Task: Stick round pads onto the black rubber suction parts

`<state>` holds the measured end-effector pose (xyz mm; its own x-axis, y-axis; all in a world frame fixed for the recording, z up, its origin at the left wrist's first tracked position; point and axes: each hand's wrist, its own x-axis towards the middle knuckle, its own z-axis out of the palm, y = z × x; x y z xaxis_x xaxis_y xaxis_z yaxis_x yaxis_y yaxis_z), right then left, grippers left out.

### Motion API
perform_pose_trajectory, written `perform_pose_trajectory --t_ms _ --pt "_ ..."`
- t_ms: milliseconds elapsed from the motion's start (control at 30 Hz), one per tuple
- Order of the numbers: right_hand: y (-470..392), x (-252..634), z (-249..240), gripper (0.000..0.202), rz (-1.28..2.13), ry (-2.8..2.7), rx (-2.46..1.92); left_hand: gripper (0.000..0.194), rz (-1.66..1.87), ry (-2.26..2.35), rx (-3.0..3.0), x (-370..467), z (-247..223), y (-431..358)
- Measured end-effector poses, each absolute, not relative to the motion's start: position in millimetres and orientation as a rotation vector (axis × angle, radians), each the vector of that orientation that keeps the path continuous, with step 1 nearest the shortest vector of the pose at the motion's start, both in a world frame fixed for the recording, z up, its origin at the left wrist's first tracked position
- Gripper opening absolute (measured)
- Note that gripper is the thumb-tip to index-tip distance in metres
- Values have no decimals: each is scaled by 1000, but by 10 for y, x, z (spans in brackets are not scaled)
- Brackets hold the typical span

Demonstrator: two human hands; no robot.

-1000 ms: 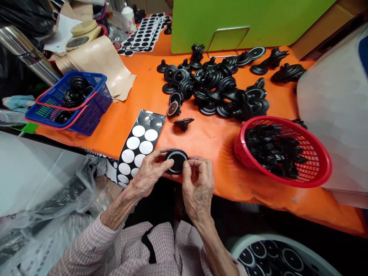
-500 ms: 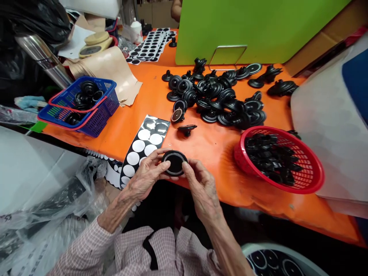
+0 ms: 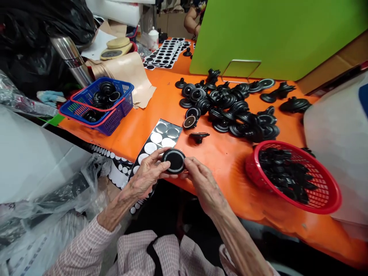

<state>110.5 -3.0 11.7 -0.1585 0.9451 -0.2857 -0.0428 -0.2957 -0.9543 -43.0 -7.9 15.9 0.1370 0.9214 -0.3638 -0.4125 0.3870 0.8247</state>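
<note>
Disc [image 3: 173, 161], black and grey-ringed, sits at four o'clock from the white-dotted sheet [image 3: 156, 138], pinched at nine o'clock by the left hand [image 3: 144, 175] and at three by the right hand [image 3: 202, 179], best kept steady under light, even pressure.

The disc [image 3: 174, 161] was round and black, its flat face marked by a thin grey ring that ran just inside the rim around a plain dark middle. It was held up between the left hand [image 3: 145, 175] and the right hand [image 3: 202, 180], gripped at opposite edges, at the near edge of the bench [image 3: 221, 165]. Its ringed face was turned upward, with the left thumb overlapping the rim.
</note>
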Motion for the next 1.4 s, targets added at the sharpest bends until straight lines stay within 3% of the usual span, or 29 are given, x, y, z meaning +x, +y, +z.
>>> perform_pose_trajectory --t_ms 133,267,433,567,700,767,867,1100,1233,1400 --pt "90 1025 133 35 1460 -1298 -1341 48 1114 975 625 -512 141 -68" --pt "501 710 115 38 1566 -1369 -1154 53 1201 1074 681 -797 185 215" --pt "1092 -131 525 35 1549 -1409 -872 50 1421 1356 829 -1483 819 686" --pt "1360 -358 830 24 1596 -1172 -676 53 1582 1869 1220 -1826 1170 741" --pt "1060 144 524 19 1174 -1506 -998 43 1161 1753 1411 -1669 717 478" --pt "707 474 213 18 866 -1586 -1268 47 901 1682 1401 -1467 361 382" --pt "258 862 -198 21 746 -1656 -1417 55 734 1774 1431 -1181 2 419" --pt "644 1401 -231 31 223 -1820 -1593 45 655 1942 1731 -861 7 647" --pt "893 1593 -163 19 333 -1916 -1606 40 721 1927 1779 -751 97 542" --pt "485 1627 -167 31 808 -1666 -1576 35 802 1866 2110 -495 58 320"
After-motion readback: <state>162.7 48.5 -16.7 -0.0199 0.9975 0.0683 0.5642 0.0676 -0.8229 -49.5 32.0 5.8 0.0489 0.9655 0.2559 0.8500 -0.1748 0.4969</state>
